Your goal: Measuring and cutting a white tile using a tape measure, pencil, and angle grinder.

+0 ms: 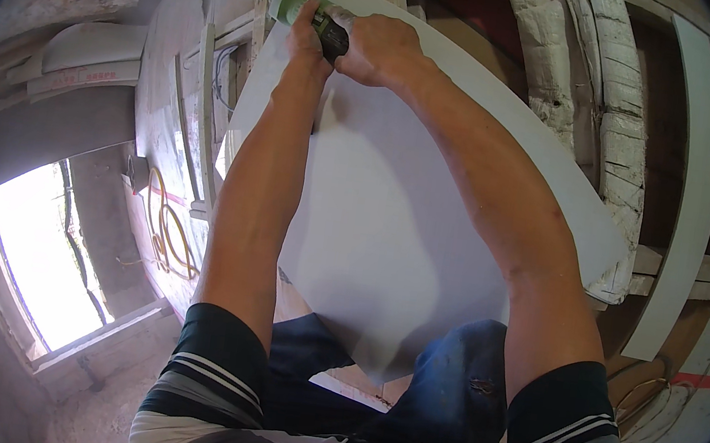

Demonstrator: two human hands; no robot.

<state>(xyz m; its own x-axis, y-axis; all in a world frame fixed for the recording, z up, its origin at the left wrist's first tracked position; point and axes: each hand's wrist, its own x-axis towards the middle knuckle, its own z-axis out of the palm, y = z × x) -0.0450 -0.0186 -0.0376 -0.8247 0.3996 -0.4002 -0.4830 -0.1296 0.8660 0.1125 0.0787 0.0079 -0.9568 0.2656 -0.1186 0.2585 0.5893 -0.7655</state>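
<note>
Both my arms reach far forward over a large white board (374,215) to a green and black angle grinder (332,37) at its far left corner. My left hand (309,41) is closed around the tool's near left side, the thumb lying up along the body. From the right, my right hand (382,50) grips the same body. The pale green guard end (291,2) points away, to the far left, beside the board's far edge. A dark part shows at its tip; whether the disc touches the board I cannot tell.
Wooden framing (699,267) with whitish, rough-coated beams (621,140) lies right of the board. A narrow pale strip (686,193) rests across it. On the left wall hangs a coiled yellow cable (164,228) near a bright window opening (46,253). My knees in jeans (463,388) are at the board's near edge.
</note>
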